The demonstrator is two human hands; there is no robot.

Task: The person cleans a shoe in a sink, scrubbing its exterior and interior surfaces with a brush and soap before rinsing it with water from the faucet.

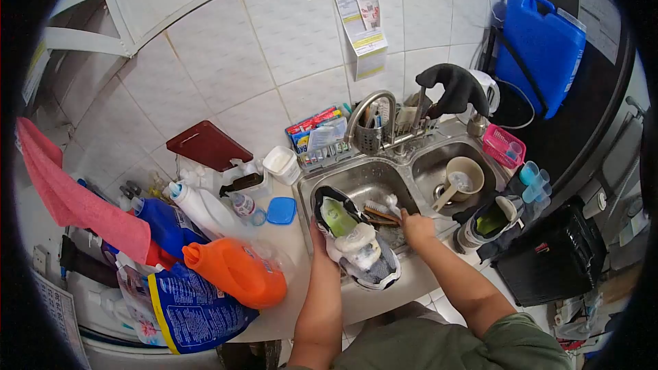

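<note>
Over the front edge of the left sink basin [315, 185], I see a grey and white sneaker [384, 267] with a pale green insole. My left hand [321, 241] is closed on its left side; part of the fingers is hidden behind the shoe. My right hand [417, 229] is closed around the handle of a wooden scrub brush [381, 214], its light bristles just right of the shoe over the basin. White suds seem to lie on the sneaker's tongue. The matching sneaker [473, 234] stands on the counter to the right.
A beige dipper [465, 173] lies in the right basin, behind the faucet [392, 113]. On the left stand an orange bottle [240, 273], a blue pouch [199, 312] and a blue lid [281, 210]. A pink basket [504, 145] and blue cups [536, 181] sit right.
</note>
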